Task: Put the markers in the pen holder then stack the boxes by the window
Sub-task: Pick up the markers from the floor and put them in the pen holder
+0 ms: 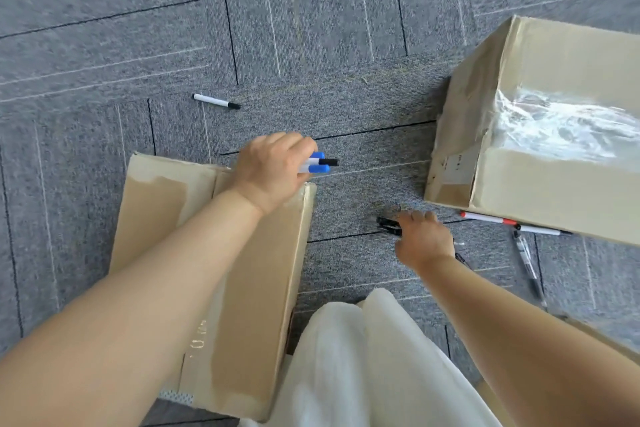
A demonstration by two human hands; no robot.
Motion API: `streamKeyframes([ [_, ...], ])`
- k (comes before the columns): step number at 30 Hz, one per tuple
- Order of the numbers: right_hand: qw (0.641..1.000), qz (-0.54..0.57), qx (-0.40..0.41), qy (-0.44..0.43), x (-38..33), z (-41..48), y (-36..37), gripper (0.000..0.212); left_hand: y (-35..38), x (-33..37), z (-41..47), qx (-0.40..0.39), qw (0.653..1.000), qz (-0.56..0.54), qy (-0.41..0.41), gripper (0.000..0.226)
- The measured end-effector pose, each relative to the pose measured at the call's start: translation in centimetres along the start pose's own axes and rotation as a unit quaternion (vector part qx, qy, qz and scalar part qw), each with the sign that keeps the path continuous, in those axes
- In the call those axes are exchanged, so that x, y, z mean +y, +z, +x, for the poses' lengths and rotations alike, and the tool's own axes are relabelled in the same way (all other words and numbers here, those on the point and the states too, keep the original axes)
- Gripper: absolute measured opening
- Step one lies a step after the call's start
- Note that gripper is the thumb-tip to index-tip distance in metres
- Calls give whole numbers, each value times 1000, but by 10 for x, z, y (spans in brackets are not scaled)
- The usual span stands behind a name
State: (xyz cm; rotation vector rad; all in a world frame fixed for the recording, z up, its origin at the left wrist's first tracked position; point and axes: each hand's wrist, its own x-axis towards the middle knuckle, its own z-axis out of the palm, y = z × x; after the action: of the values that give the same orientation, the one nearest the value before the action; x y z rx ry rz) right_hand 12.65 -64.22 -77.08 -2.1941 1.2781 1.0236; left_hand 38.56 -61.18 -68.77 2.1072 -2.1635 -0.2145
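Note:
My left hand (pixel 273 173) is closed around a bundle of markers (pixel 318 163), two with blue caps and one with a black cap, held above the far corner of a flat cardboard box (pixel 242 288). My right hand (pixel 424 239) reaches down to the carpet, its fingers over a black pen (pixel 388 225); whether it grips the pen is unclear. A black-capped white marker (pixel 216 101) lies alone on the carpet at the far left. A red-capped marker (pixel 488 218), another white marker (pixel 542 230) and a black pen (pixel 528 263) lie beside a large taped cardboard box (pixel 540 135).
Grey carpet tiles (pixel 311 28) cover the floor. White fabric of my clothing (pixel 363 357) fills the lower middle. The corner of a third cardboard piece (pixel 602 340) shows under my right forearm. No pen holder or window is in view.

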Motion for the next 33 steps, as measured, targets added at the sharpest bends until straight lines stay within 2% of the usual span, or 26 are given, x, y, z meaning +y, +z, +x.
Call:
streamKeyframes([
  [3, 989, 114, -14, 90, 16, -14, 2, 35, 1, 26, 20, -24, 999, -11, 46, 33],
  [5, 979, 151, -11, 140, 31, -23, 9, 34, 6, 48, 32, -24, 997, -29, 73, 31],
  [8, 968, 161, -4, 194, 56, -38, 22, 33, 15, 83, 41, -28, 992, -52, 109, 29],
  [11, 961, 156, -23, 229, 78, -45, 37, 42, 28, 111, 41, -41, 987, -44, 152, 28],
  [15, 967, 135, -42, 213, 96, -49, 54, 50, 51, 133, 40, -110, 970, -50, 211, 30],
  [18, 966, 155, -27, 205, 101, -52, 60, 46, 64, 145, 41, -252, 952, -14, 171, 34],
  [20, 952, 205, -5, 225, 108, -56, 63, 37, 70, 156, 42, -307, 938, 16, 161, 38],
  [23, 920, 271, 47, 278, 127, -67, 64, 26, 77, 175, 43, -328, 931, 14, 158, 37],
  [27, 914, 286, 68, 280, 150, -71, 61, 22, 83, 203, 46, -343, 924, 5, 170, 36],
  [33, 914, 275, 38, 295, 171, -48, 64, 43, 90, 216, 64, -362, 916, 19, 174, 42],
])
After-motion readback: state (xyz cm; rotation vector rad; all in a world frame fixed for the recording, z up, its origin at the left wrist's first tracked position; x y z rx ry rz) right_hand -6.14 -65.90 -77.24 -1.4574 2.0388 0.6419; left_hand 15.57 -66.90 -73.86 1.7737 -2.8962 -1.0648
